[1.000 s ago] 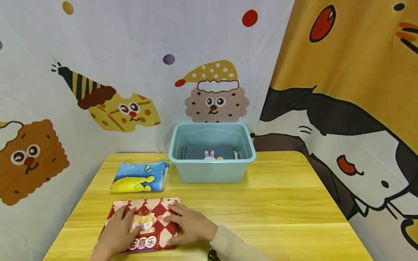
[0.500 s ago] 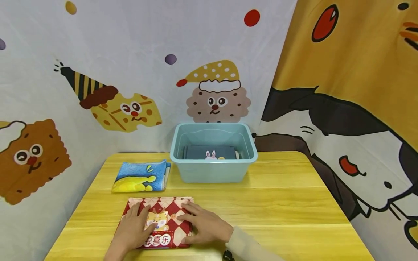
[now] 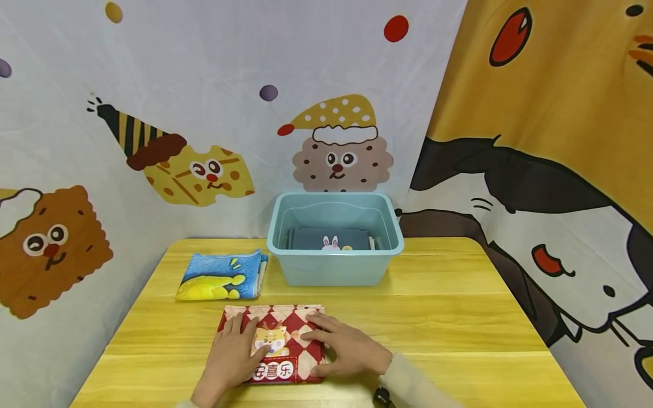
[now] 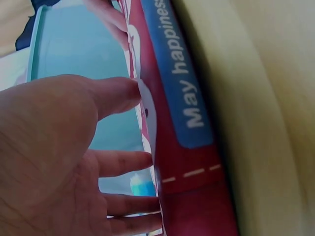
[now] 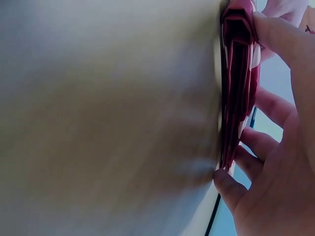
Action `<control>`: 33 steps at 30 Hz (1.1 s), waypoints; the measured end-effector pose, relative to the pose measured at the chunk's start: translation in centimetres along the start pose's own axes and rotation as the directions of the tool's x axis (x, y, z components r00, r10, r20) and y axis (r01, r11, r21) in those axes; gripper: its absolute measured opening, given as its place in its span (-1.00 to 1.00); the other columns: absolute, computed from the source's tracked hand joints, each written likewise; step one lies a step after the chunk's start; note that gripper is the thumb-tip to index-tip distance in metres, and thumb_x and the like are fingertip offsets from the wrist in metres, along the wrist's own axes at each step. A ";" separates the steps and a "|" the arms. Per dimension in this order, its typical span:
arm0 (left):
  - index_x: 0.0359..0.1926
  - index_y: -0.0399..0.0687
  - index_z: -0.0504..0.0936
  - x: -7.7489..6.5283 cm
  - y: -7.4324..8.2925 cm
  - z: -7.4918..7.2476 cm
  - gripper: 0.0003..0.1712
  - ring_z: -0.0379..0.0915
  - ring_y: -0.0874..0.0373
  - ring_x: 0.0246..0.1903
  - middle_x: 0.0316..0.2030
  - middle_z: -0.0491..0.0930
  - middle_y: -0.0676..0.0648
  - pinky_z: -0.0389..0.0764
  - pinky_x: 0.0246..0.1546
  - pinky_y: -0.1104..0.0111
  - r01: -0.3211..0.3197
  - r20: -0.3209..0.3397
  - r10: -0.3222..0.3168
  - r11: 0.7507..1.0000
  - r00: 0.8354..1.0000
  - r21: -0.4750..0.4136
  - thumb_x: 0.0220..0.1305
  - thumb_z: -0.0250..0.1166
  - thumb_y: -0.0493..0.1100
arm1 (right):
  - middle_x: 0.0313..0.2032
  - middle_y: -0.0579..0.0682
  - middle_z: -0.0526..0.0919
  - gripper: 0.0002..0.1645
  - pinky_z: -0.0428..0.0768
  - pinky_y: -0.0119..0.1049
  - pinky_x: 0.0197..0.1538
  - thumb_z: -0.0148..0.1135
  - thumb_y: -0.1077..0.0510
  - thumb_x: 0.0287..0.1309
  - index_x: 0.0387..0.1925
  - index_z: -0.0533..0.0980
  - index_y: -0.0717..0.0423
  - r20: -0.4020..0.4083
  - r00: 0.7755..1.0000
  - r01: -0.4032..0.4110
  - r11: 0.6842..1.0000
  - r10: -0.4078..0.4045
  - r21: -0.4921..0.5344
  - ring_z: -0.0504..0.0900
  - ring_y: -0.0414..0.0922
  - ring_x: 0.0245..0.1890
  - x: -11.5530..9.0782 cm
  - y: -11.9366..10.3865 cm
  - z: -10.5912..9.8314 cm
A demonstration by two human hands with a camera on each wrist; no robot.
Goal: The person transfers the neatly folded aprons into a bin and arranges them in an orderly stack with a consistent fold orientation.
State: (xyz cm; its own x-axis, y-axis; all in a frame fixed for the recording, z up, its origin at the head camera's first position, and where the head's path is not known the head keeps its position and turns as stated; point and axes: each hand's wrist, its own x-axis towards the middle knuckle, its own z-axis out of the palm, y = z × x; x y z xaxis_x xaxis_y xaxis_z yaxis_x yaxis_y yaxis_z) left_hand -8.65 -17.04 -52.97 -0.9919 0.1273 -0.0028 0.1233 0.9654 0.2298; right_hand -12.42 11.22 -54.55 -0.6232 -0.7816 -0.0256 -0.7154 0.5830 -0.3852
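Note:
A folded red-and-cream checked cloth [image 3: 291,328] with a cartoon animal print lies on the table near the front. My left hand [image 3: 230,352] rests on its left part, fingers spread. Across its right edge lies my right hand [image 3: 347,347], fingertips on the top and thumb at the near side. In the left wrist view, the cloth's front side [image 4: 187,98] carries a blue strip with printed words. Stacked fabric layers [image 5: 238,73] show at the side edge in the right wrist view, with the fingers of my right hand [image 5: 275,132] touching them.
Behind the cloth, a light blue plastic bin [image 3: 334,269] stands at the back of the table [image 3: 449,323]. Inside it is a folded dark grey cloth [image 3: 306,238] with a bunny print. To the bin's left lies a folded blue-and-yellow cloth [image 3: 219,276]. Printed curtains hang behind.
Both hands have slid the checked cloth to the right along the table, staying on it. The bin and the blue-and-yellow cloth have stayed put, and the head view has shifted slightly.

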 end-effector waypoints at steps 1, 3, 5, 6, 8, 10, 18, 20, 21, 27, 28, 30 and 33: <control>0.22 -0.13 0.43 0.1 0.3 0.1 -0.20 0.16 -0.33 0.25 0.24 0.27 -0.40 0.23 0.12 -0.27 0.003 0.003 -0.003 1.000 1.000 0.001 0.08 0.28 0.27 | 0.46 -0.17 -0.03 -0.20 0.31 0.01 0.29 0.02 -0.51 0.05 0.33 0.19 -0.48 0.003 1.000 -0.004 1.000 0.004 0.004 -0.04 0.01 0.45 -0.2 0.2 -0.1; 0.22 -0.14 0.43 0.2 1.0 0.1 -0.19 0.16 -0.33 0.24 0.24 0.27 -0.40 0.23 0.11 -0.27 0.006 0.005 -0.006 1.000 1.000 0.005 0.07 0.28 0.27 | 0.46 -0.17 -0.03 -0.20 0.30 0.02 0.29 0.03 -0.51 0.05 0.32 0.19 -0.48 0.003 1.000 -0.006 1.000 0.006 0.006 -0.03 0.01 0.45 -0.6 0.6 -0.4; 0.22 -0.15 0.43 0.4 1.6 0.2 -0.18 0.16 -0.32 0.24 0.23 0.28 -0.40 0.24 0.11 -0.27 0.009 0.006 -0.009 1.000 1.000 0.009 0.07 0.28 0.28 | 0.46 -0.16 -0.03 -0.21 0.29 0.02 0.30 0.03 -0.50 0.05 0.32 0.20 -0.47 -0.004 1.000 -0.003 1.000 0.003 -0.001 -0.01 0.01 0.45 -0.9 1.0 -0.5; 0.22 -0.15 0.43 0.5 1.9 0.2 -0.17 0.16 -0.32 0.24 0.23 0.28 -0.40 0.25 0.10 -0.26 0.008 0.007 -0.008 1.000 1.000 0.011 0.07 0.28 0.28 | 0.46 -0.16 -0.02 -0.20 0.29 0.02 0.30 0.03 -0.51 0.04 0.32 0.20 -0.47 -0.011 1.000 -0.001 1.000 0.000 -0.009 0.00 0.02 0.44 -1.1 1.2 -0.5; 0.23 -0.16 0.42 0.7 2.4 0.3 -0.17 0.15 -0.31 0.25 0.23 0.28 -0.40 0.26 0.10 -0.25 0.008 0.008 -0.009 1.000 1.000 0.012 0.07 0.27 0.28 | 0.46 -0.15 -0.01 -0.21 0.28 0.03 0.30 0.05 -0.50 0.04 0.31 0.22 -0.45 -0.022 1.000 0.002 1.000 -0.003 -0.013 0.02 0.03 0.44 -1.5 1.5 -0.7; 0.23 -0.16 0.42 0.9 2.9 0.4 -0.17 0.14 -0.33 0.25 0.23 0.27 -0.41 0.27 0.08 -0.25 0.005 0.007 -0.005 1.000 1.000 0.013 0.07 0.27 0.28 | 0.45 -0.14 0.00 -0.20 0.28 0.04 0.31 0.06 -0.50 0.03 0.31 0.23 -0.45 -0.029 1.000 -0.001 1.000 0.000 -0.014 0.03 0.04 0.43 -1.9 1.9 -0.8; 0.24 -0.18 0.41 1.7 4.7 0.9 -0.16 0.12 -0.35 0.26 0.24 0.26 -0.42 0.24 0.11 -0.22 -0.017 -0.003 0.017 1.000 1.000 0.005 0.09 0.25 0.29 | 0.44 -0.14 0.04 -0.21 0.27 0.05 0.31 0.14 -0.46 0.01 0.29 0.27 -0.42 -0.050 0.999 -0.010 1.000 0.009 -0.004 0.07 0.03 0.42 -3.2 3.4 -1.5; 0.24 -0.18 0.41 2.0 5.1 1.0 -0.16 0.12 -0.36 0.26 0.23 0.26 -0.42 0.24 0.11 -0.21 -0.022 -0.005 0.022 1.000 1.000 -0.003 0.10 0.25 0.29 | 0.44 -0.14 0.05 -0.22 0.27 0.06 0.30 0.15 -0.45 0.01 0.28 0.28 -0.42 -0.055 0.998 -0.014 1.000 0.014 0.003 0.07 0.02 0.42 -3.6 3.7 -1.7; 0.24 -0.18 0.41 2.1 5.3 1.0 -0.15 0.12 -0.36 0.25 0.23 0.26 -0.42 0.25 0.11 -0.21 -0.026 -0.004 0.026 1.000 1.000 -0.004 0.10 0.24 0.29 | 0.44 -0.14 0.05 -0.22 0.27 0.07 0.30 0.16 -0.45 0.00 0.28 0.29 -0.42 -0.055 0.998 -0.019 1.000 0.020 0.006 0.07 0.03 0.42 -3.7 3.8 -1.8; 0.25 -0.17 0.40 2.8 6.5 1.3 -0.15 0.11 -0.36 0.26 0.23 0.25 -0.42 0.24 0.12 -0.21 -0.050 0.000 0.050 0.999 0.999 -0.018 0.10 0.24 0.30 | 0.44 -0.13 0.05 -0.21 0.27 0.07 0.30 0.18 -0.45 -0.02 0.27 0.29 -0.42 -0.053 0.998 -0.037 0.999 0.038 0.030 0.07 0.03 0.41 -4.8 4.9 -2.3; 0.26 -0.17 0.39 2.9 6.7 1.4 -0.15 0.10 -0.36 0.26 0.24 0.24 -0.42 0.23 0.13 -0.21 -0.050 0.005 0.050 0.999 0.999 -0.018 0.11 0.23 0.30 | 0.44 -0.13 0.05 -0.21 0.28 0.07 0.30 0.18 -0.45 -0.03 0.27 0.29 -0.42 -0.054 0.998 -0.037 0.999 0.038 0.035 0.07 0.02 0.41 -5.0 5.2 -2.4; 0.26 -0.18 0.38 3.0 7.2 1.4 -0.15 0.09 -0.36 0.27 0.24 0.23 -0.43 0.22 0.15 -0.22 -0.056 0.016 0.056 0.998 0.998 -0.022 0.11 0.23 0.30 | 0.44 -0.12 0.05 -0.22 0.28 0.08 0.29 0.20 -0.43 -0.02 0.27 0.30 -0.41 -0.057 0.998 -0.034 0.998 0.036 0.045 0.07 0.03 0.41 -5.5 5.7 -2.5; 0.26 -0.20 0.38 3.2 7.9 1.5 -0.15 0.09 -0.36 0.26 0.24 0.23 -0.44 0.23 0.14 -0.22 -0.064 0.028 0.065 0.997 0.997 -0.032 0.12 0.23 0.28 | 0.44 -0.12 0.05 -0.23 0.28 0.09 0.28 0.24 -0.39 -0.02 0.25 0.32 -0.40 -0.051 0.998 -0.042 0.997 0.045 0.065 0.08 0.03 0.41 -6.0 6.1 -2.7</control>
State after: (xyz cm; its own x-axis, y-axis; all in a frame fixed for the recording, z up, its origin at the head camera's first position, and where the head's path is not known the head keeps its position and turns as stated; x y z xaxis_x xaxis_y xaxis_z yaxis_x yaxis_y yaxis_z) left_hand -10.83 -8.71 -52.62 -0.9804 0.1963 -0.0155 0.1856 0.9474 0.2607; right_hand -13.95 20.04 -54.29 -0.6702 -0.7421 0.0041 -0.6666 0.5996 -0.4429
